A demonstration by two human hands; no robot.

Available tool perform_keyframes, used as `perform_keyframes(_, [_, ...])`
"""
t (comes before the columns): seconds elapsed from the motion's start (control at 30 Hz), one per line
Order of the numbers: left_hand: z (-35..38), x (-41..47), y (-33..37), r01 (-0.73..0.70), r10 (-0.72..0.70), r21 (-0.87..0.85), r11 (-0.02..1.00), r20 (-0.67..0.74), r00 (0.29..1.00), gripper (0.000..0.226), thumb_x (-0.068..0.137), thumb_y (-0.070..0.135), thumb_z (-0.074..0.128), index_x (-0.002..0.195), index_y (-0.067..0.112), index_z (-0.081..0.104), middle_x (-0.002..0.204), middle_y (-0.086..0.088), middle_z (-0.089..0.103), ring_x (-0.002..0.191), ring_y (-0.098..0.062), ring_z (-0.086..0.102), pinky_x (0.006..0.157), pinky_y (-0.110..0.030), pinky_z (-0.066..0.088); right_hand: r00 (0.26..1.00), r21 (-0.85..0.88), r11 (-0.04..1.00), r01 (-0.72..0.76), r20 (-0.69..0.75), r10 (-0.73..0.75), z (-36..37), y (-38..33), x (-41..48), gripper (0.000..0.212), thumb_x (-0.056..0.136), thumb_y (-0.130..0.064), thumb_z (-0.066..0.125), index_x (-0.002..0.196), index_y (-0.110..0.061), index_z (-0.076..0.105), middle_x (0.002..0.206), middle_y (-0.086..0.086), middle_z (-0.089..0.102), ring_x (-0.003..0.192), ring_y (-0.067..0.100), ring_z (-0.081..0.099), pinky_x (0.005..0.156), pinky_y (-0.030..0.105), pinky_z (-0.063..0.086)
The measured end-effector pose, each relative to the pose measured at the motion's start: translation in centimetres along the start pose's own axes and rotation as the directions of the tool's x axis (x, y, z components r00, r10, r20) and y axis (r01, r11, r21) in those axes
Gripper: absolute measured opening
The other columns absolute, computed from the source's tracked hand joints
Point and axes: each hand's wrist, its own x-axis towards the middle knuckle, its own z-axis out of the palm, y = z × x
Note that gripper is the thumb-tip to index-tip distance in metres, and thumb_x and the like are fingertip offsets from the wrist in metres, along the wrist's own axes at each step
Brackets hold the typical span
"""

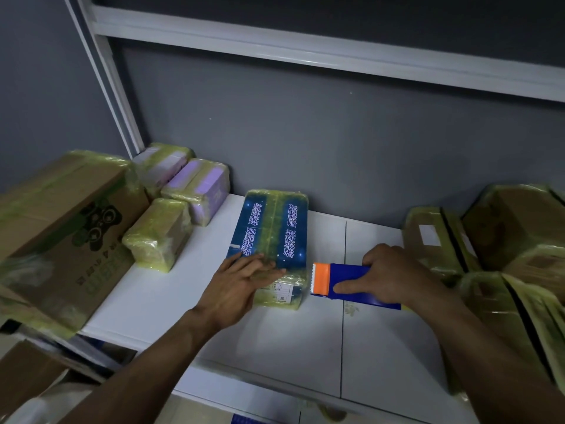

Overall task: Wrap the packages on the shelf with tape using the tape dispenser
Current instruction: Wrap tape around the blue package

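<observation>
On the white shelf [275, 341], my flat, open left hand [241, 283] pinned the half-taped blue package [270, 231]; my right hand [394, 273] gripped the dispenser [345, 280] at three o'clock of it.

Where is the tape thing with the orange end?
The tape dispenser is on the white shelf, right of centre, under the right hand, just right of the blue package.
</observation>
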Motion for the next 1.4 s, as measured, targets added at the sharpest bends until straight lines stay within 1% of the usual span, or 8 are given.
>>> perform_keyframes(0.13, [-0.3, -0.1, 0.0, 0.008, -0.008, -0.011, 1.000, -0.049, 0.999, 0.060, 0.080, 0.014, 0.080, 0.135, 0.030, 0.064, 0.130, 0.004, 0.066, 0.127, -0.026, 0.059, 0.105, -0.046, 0.048, 1.000, 0.013, 1.000, -0.005, 0.022, 0.004, 0.2, -0.1, 0.4, 0.074, 0.059, -0.084, 0.078, 0.100, -0.025, 0.059, 0.082, -0.013, 0.060, 0.073, 0.011, 0.064, 0.056, 0.017, 0.046])
perform_keyframes(0.33, [0.2, 1.0, 0.6, 0.101, -0.109, -0.088, 0.991, -0.094, 0.990, 0.034, 0.093, 0.054, 0.064, 0.113, 0.031, 0.076, 0.111, 0.010, 0.066, 0.107, -0.016, 0.061, 0.095, -0.035, 0.051, 0.998, 0.035, 0.999, -0.025, 0.054, 0.023, 1.0, -0.1, 0.8, 0.077, 0.059, -0.083, 0.079, 0.104, -0.023, 0.059, 0.082, -0.013, 0.059, 0.077, 0.011, 0.065, 0.059, 0.018, 0.047])
perform_keyframes(0.47, [0.6, 1.5, 0.2, 0.008, -0.027, -0.192, 0.981, -0.095, 0.995, 0.026, 0.098, 0.041, 0.061, 0.108, 0.023, 0.077, 0.114, 0.007, 0.069, 0.111, -0.015, 0.062, 0.106, -0.041, 0.045, 0.997, 0.045, 0.998, -0.034, 0.066, 0.031, 1.2, -0.2, 1.0, 0.082, 0.057, -0.085, 0.078, 0.106, -0.021, 0.062, 0.086, -0.011, 0.062, 0.079, 0.013, 0.066, 0.061, 0.019, 0.049])
perform_keyframes(0.63, [0.4, 1.0, -1.0, -0.083, 0.074, -0.138, 0.987, -0.070, 0.995, 0.027, 0.098, 0.025, 0.065, 0.125, 0.023, 0.068, 0.119, 0.003, 0.067, 0.122, -0.019, 0.059, 0.119, -0.035, 0.026, 0.997, 0.039, 0.999, -0.026, 0.077, 0.023, 2.3, -0.8, 0.7, 0.079, 0.054, -0.088, 0.078, 0.098, -0.024, 0.062, 0.087, -0.010, 0.065, 0.077, 0.012, 0.066, 0.061, 0.019, 0.051])
perform_keyframes(0.73, [0.8, 0.5, -0.4, -0.130, 0.129, -0.049, 0.990, -0.035, 0.991, 0.069, 0.079, 0.008, 0.082, 0.140, 0.031, 0.059, 0.114, 0.000, 0.064, 0.117, -0.023, 0.059, 0.107, -0.043, 0.044, 0.998, 0.031, 0.999, -0.009, 0.065, 0.007, 2.6, -0.8, 0.7, 0.079, 0.057, -0.087, 0.078, 0.099, -0.022, 0.063, 0.091, -0.008, 0.067, 0.078, 0.012, 0.066, 0.063, 0.020, 0.052])
perform_keyframes(1.0, [2.1, 1.3, 1.5, -0.067, 0.054, -0.104, 0.992, -0.126, 0.991, 0.031, 0.094, 0.045, 0.066, 0.121, 0.030, 0.070, 0.128, 0.012, 0.066, 0.130, -0.012, 0.053, 0.119, -0.043, 0.027, 0.998, 0.021, 1.000, -0.008, 0.065, 0.007, 2.9, -0.7, 0.5, 0.078, 0.058, -0.085, 0.078, 0.099, -0.021, 0.062, 0.092, -0.006, 0.067, 0.079, 0.013, 0.067, 0.068, 0.023, 0.055])
perform_keyframes(1.2, [1.7, 0.8, 0.2, -0.114, 0.095, -0.194, 0.974, -0.104, 0.990, 0.034, 0.098, 0.045, 0.055, 0.120, 0.027, 0.073, 0.129, 0.015, 0.068, 0.131, -0.011, 0.056, 0.114, -0.040, 0.036, 0.997, 0.098, 0.995, 0.020, 0.070, -0.027, 3.4, -1.0, -0.2, 0.069, 0.058, -0.085, 0.078, 0.090, -0.026, 0.062, 0.088, -0.009, 0.068, 0.077, 0.011, 0.069, 0.063, 0.019, 0.055])
perform_keyframes(1.4, [1.2, -0.2, -2.5, -0.126, 0.097, -0.259, 0.958, -0.121, 0.988, 0.024, 0.093, 0.039, 0.069, 0.114, 0.029, 0.076, 0.131, 0.021, 0.065, 0.135, -0.004, 0.051, 0.112, -0.040, 0.039, 0.995, 0.207, 0.976, 0.066, 0.064, -0.081, 4.5, -1.9, -1.5, 0.065, 0.061, -0.084, 0.078, 0.090, -0.029, 0.060, 0.085, -0.016, 0.064, 0.080, 0.008, 0.069, 0.062, 0.018, 0.052])
